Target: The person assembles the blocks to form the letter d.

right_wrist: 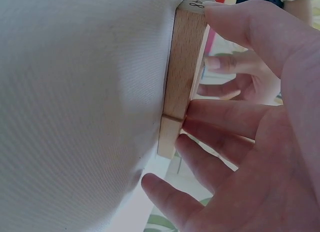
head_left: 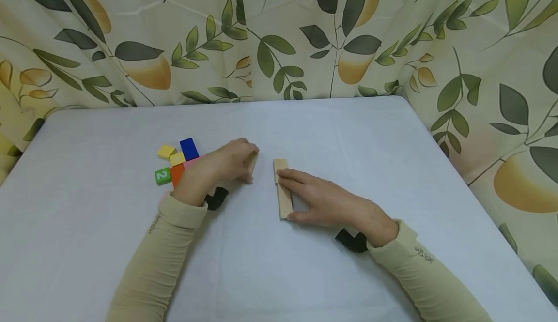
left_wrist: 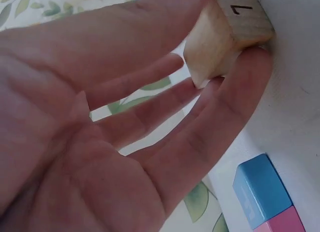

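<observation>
My left hand (head_left: 231, 160) pinches a plain wooden block (head_left: 251, 164) by its ends, between thumb and fingers. In the left wrist view, that block's end face carries dark printed digits, partly covered by the thumb. Two more wooden blocks lie end to end on the white table, a near one (head_left: 285, 203) and a far one (head_left: 280, 166). My right hand (head_left: 324, 198) rests along their right side, its fingers extended. The thumb touches the marked near end, while the foremost fingertips lie about the seam; the remaining fingers spread loosely in the right wrist view.
Left of the left hand lies a group of coloured blocks: a green one (head_left: 163, 176) marked 2, a blue one (head_left: 189, 149), an orange one (head_left: 177, 173), yellow ones and pink partly hidden by the wrist. A leaf-patterned curtain (head_left: 279, 36) hangs behind the white-covered table (head_left: 244, 273).
</observation>
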Demonstrator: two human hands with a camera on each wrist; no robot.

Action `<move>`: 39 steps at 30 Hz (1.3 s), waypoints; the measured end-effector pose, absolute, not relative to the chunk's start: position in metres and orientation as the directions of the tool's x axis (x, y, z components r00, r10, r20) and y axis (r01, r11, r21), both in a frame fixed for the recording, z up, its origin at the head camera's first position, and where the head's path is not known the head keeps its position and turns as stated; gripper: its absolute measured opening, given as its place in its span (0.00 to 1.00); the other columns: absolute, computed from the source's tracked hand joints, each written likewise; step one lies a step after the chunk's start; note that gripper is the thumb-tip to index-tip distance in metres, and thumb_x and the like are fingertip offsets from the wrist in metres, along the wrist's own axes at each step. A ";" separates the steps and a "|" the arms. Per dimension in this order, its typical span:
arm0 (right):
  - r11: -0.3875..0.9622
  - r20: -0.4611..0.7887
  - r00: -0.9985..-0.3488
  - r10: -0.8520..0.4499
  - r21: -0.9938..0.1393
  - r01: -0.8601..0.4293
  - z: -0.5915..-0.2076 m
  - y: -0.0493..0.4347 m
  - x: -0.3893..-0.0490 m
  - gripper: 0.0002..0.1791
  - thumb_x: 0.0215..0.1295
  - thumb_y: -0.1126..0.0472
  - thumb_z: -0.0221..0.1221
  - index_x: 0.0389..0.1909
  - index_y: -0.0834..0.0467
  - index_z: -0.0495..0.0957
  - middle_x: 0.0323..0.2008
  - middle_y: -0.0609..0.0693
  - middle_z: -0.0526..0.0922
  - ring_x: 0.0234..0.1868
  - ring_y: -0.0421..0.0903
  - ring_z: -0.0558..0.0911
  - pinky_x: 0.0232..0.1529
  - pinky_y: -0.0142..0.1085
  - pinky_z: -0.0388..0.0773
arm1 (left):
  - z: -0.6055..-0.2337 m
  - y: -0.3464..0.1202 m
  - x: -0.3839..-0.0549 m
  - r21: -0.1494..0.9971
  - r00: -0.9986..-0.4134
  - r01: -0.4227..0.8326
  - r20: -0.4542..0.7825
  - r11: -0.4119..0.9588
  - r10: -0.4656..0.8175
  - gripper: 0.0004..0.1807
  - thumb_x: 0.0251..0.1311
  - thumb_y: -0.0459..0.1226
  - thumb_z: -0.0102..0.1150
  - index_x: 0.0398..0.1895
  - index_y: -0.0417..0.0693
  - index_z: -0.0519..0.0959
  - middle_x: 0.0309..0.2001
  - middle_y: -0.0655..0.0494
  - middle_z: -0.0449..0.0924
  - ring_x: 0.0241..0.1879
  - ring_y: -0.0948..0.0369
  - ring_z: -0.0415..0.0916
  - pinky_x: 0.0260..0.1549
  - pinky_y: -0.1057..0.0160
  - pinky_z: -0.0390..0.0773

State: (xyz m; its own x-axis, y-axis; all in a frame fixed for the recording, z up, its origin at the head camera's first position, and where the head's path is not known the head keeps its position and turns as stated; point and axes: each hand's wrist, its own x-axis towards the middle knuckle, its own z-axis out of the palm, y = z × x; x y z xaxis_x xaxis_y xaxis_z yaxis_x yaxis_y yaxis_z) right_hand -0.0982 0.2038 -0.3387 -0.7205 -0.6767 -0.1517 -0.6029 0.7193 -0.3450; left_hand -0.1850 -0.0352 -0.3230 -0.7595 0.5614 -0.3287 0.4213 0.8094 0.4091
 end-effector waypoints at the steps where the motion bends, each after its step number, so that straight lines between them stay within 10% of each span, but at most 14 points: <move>1: 0.719 -0.152 -0.720 -0.677 -0.345 -0.604 -0.339 0.204 -0.098 0.43 0.64 0.48 0.65 0.73 0.63 0.60 0.77 0.53 0.56 0.76 0.53 0.60 0.71 0.48 0.67 | -0.323 -0.036 -0.185 0.416 -0.754 0.420 -0.334 0.806 0.566 0.38 0.58 0.37 0.70 0.70 0.37 0.66 0.68 0.40 0.67 0.61 0.50 0.68 0.67 0.50 0.68; 20: 0.724 -0.160 -0.723 -0.672 -0.349 -0.595 -0.340 0.203 -0.098 0.43 0.64 0.48 0.65 0.74 0.62 0.60 0.78 0.53 0.54 0.77 0.53 0.59 0.71 0.48 0.66 | -0.329 -0.018 -0.180 0.297 -0.805 0.497 -0.193 0.815 0.561 0.18 0.64 0.42 0.64 0.47 0.36 0.78 0.63 0.39 0.73 0.59 0.43 0.74 0.63 0.52 0.73; 39: 0.710 -0.143 -0.714 -0.686 -0.348 -0.613 -0.340 0.206 -0.099 0.43 0.64 0.49 0.65 0.74 0.63 0.60 0.77 0.54 0.55 0.77 0.53 0.59 0.71 0.48 0.66 | -0.328 -0.005 -0.201 0.320 -0.782 0.507 -0.218 0.800 0.583 0.18 0.65 0.33 0.60 0.56 0.34 0.76 0.63 0.42 0.76 0.61 0.50 0.74 0.66 0.55 0.70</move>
